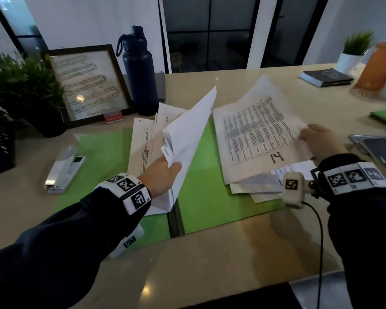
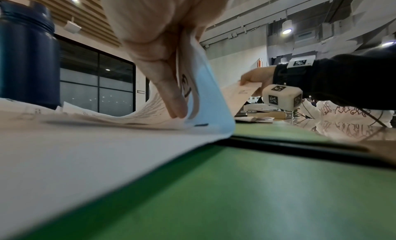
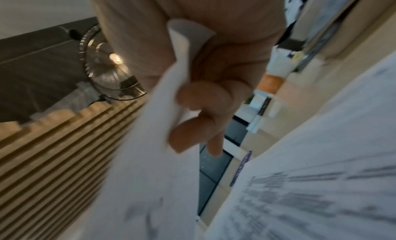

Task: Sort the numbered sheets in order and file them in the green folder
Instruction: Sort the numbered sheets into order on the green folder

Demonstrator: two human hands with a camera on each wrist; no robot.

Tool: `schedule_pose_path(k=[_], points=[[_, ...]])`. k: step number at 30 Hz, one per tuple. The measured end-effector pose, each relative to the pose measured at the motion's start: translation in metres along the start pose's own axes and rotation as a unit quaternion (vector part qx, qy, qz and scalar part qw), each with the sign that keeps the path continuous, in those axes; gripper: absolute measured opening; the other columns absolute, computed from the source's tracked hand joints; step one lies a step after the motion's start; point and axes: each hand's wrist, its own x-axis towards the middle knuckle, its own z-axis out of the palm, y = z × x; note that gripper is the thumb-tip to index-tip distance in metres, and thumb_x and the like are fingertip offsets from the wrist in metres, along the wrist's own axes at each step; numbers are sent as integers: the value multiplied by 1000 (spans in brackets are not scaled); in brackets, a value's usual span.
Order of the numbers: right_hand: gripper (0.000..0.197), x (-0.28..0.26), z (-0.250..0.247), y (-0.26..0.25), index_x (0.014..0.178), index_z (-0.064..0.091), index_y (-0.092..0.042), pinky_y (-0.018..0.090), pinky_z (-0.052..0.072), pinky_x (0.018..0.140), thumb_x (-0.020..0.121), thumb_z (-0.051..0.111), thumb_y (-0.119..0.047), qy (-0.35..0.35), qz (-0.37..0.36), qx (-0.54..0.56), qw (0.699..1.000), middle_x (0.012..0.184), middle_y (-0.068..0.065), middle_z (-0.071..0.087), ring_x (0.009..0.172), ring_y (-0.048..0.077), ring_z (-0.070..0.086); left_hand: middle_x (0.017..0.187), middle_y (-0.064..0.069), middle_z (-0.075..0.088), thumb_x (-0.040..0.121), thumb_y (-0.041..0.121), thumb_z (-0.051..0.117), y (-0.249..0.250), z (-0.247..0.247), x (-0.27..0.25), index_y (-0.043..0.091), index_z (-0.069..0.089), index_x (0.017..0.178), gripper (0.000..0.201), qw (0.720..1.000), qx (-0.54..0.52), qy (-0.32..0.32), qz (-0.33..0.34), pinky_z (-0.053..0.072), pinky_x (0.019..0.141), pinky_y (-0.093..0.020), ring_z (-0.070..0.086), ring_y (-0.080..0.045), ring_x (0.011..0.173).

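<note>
The green folder (image 1: 201, 197) lies open and flat on the counter (image 1: 210, 264), its spine running toward the person. The left hand (image 1: 163, 175) pinches a bundle of sheets (image 1: 187, 134) lifted over the spine, its free corner pointing away and up. The right hand (image 1: 321, 141) grips the right edge of a printed sheet (image 1: 259, 130), long axis running away from the person, raised over a loose pile (image 1: 263, 186) on the folder's right leaf.
</note>
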Motion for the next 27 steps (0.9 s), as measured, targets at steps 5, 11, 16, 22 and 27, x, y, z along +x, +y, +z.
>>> schedule_pose_path(k=[5,11,16,22,27], points=[[33,6,-18,33,124,52,-4,32,40,87,94,49,-17,-78,64,-293,951,129,18,53,119,30,51,132,-4,53,100,22,37,2,0,-1,16,46,134,37,999,-40,-15,18,29,90,-20,46,-14,108],[41,8,-19,29,126,50,3,36,40,94,91,53,-19,-63,86,-336,936,128,25,52,118,37,50,129,-1,54,99,26,38,0,1,0,16,48,133,37,998,-52,-26,-3,31,93,-21,49,-18,117],[65,-33,0,-25,141,32,-16,44,33,105,86,64,-29,-39,-101,-245,964,143,19,38,127,36,41,108,0,56,100,31,35,3,0,-2,19,54,124,33,998,-26,-50,6,37,87,-25,55,-23,103],[55,-102,88,-66,142,31,-23,45,50,87,93,49,-41,-391,9,107,914,133,5,45,106,29,55,124,-7,59,98,38,33,6,-2,-6,13,51,129,43,993,32,-112,4,36,83,-18,55,-16,102],[68,-97,116,-55,141,35,-21,42,56,68,87,44,-62,-375,56,177,908,128,11,48,88,31,62,87,-18,60,95,39,41,2,1,-1,0,62,103,45,973,142,-181,22,38,60,-22,56,-24,77]])
